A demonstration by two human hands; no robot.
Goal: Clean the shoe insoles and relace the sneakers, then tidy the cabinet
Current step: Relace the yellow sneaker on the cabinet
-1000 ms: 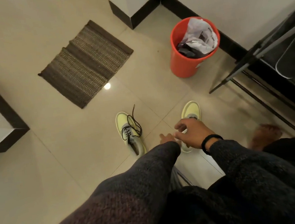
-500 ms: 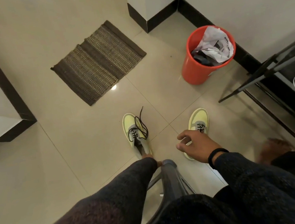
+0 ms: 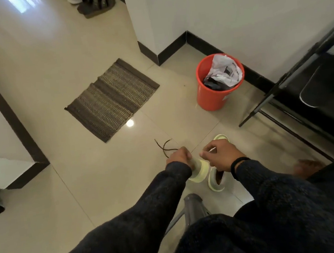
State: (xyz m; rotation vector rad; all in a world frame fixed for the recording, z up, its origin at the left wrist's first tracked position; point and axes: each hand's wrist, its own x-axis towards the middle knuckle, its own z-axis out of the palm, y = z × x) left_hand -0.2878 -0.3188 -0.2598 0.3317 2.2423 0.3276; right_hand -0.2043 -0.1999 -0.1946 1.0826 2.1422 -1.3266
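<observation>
Hands meet above the tiled floor (image 3: 106, 185): the left hand (image 3: 177, 156) grips a lifted sneaker (image 3: 198, 170) with dangling laces (image 3: 164, 146). The right hand (image 3: 220, 153), fingers curled, pinches near it; the second sneaker (image 3: 217, 180) lies below.

mat (image 3: 112, 99) left of bucket (image 3: 218, 91), sneakers (image 3: 217, 172) nearer, rack (image 3: 302, 81) right

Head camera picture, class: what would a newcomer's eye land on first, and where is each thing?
The orange bucket stuffed with a white bag stands out, by the wall at upper right. At lower centre, the left hand grips a pale yellow sneaker with dark laces trailing, close to the right hand. A striped brown mat lies on the tiles at centre left.
</observation>
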